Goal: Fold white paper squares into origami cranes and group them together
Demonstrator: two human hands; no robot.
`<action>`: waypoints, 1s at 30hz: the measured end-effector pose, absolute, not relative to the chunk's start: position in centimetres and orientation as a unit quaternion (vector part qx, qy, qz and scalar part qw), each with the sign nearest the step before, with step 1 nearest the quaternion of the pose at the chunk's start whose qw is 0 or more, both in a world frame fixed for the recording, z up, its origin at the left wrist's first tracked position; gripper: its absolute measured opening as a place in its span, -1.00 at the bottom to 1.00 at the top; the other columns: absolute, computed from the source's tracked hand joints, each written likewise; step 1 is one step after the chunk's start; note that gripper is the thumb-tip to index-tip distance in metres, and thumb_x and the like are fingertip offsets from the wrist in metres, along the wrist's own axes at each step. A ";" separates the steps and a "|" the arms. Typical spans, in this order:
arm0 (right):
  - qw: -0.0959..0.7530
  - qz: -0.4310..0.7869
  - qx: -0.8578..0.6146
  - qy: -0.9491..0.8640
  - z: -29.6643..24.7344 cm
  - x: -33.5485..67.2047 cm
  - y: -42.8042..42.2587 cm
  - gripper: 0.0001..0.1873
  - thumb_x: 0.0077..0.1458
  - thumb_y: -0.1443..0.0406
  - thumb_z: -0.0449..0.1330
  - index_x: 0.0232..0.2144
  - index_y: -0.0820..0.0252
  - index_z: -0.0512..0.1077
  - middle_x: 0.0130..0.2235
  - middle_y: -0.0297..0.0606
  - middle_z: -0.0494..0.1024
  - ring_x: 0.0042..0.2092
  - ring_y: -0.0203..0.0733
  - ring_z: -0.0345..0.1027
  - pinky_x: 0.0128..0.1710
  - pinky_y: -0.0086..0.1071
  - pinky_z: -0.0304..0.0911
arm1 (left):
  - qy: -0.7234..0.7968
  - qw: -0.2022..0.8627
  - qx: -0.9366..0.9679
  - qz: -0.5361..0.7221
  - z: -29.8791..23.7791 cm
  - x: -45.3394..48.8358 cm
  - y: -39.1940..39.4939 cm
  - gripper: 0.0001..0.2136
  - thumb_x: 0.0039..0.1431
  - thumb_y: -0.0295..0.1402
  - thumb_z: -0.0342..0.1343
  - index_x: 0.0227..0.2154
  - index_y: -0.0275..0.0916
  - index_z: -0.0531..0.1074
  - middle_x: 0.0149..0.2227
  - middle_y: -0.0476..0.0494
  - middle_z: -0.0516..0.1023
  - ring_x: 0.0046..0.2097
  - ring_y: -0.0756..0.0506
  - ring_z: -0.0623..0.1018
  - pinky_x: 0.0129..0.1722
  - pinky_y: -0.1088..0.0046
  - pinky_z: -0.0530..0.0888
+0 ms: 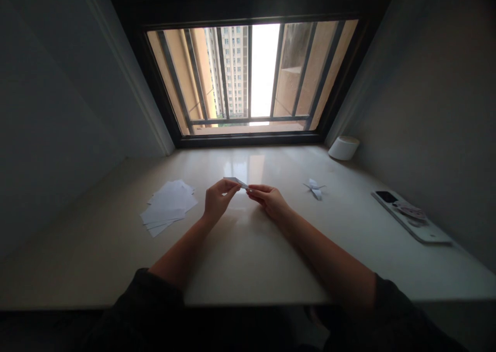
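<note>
L hand — narrow finger pinch, folded ppr | R hand — pinching R end

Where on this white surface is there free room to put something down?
Free: between the forearms, and between the paper figure and the phone. Crowded: left, under the loose sheets; centre, where the left hand and right hand hold folded paper.

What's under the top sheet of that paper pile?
Under the top sheet, other sheets poke out at the edges; their covered parts, and anything wholly hidden beneath, can't be seen.
</note>
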State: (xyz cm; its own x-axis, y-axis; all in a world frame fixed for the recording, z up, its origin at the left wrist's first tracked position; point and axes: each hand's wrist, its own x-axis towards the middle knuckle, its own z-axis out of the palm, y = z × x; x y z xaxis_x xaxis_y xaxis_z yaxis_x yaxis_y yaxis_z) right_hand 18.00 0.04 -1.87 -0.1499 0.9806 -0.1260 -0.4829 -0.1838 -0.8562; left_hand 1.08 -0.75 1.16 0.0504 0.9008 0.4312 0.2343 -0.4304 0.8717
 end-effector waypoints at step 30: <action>0.618 0.558 -0.369 -0.414 -0.4 17.3 -1.2 -0.75 -0.29 0.23 0.40 -0.44 0.18 0.57 -0.46 -0.25 0.61 -0.39 -0.18 0.48 -0.21 -0.24 0.34 | 0.437 0.334 0.611 0.569 1.1 1.7 -1.2 -0.81 0.01 -0.24 0.19 -0.41 -0.28 0.47 -0.41 -0.14 0.58 -0.32 -0.11 0.58 -0.24 0.34 0.49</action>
State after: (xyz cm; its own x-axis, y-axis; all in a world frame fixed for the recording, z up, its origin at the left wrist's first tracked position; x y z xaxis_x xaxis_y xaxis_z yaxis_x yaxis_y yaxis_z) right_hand 17.27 -1.19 -0.38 0.0351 0.9944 0.1000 -0.3831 0.1058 -0.9176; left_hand 1.74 -1.19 1.10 -0.0286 0.9146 0.4034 0.1541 -0.3947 0.9058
